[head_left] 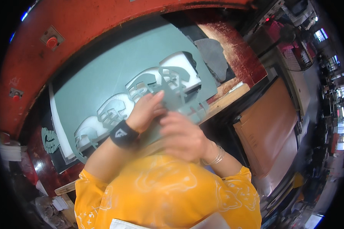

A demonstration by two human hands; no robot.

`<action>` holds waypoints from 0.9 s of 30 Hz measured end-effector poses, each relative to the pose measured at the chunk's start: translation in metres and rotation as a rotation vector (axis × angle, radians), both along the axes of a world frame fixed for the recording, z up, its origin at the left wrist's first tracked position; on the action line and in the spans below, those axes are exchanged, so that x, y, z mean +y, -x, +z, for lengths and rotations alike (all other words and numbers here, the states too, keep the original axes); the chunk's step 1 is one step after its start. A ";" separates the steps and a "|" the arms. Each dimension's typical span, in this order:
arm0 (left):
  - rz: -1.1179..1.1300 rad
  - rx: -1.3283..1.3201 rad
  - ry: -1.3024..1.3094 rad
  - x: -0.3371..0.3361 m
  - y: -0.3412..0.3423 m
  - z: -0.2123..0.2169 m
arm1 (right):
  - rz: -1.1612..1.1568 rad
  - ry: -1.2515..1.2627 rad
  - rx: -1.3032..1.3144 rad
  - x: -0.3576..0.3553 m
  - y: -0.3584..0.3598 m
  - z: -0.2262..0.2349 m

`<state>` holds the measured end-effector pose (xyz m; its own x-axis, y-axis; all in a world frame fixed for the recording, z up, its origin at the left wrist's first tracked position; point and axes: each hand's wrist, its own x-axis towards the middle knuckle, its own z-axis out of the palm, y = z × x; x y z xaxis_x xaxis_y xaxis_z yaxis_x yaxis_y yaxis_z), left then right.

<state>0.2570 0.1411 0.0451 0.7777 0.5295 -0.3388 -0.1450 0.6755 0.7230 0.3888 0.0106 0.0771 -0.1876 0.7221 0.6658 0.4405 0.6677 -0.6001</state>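
Note:
My left hand, with a black wristband at the wrist, pinches a thin grey-green cut-out sheet piece near the front edge of the work surface. The piece has several slots and openings and is partly smeared by motion. Close beside it, my right hand is blurred, and its fingers do not show clearly enough to tell whether they grip anything. Beyond my hands, a row of similar grey-green cut-outs with white material lies across the green board.
An orange-red machine with red push buttons arches over the far side. A grey irregular sheet lies at the board's right. Brown flat sheets are stacked at right; another cut-out sits far left.

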 end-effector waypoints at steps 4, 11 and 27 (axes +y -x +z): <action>0.041 0.140 -0.019 0.002 -0.008 0.003 | -0.075 -0.130 0.037 -0.023 -0.012 0.019; 0.018 0.104 0.040 0.009 0.000 0.001 | -0.640 0.246 0.632 0.007 -0.046 -0.002; 0.258 0.203 -0.283 -0.003 -0.013 0.011 | -0.575 0.807 -0.419 0.110 -0.034 0.004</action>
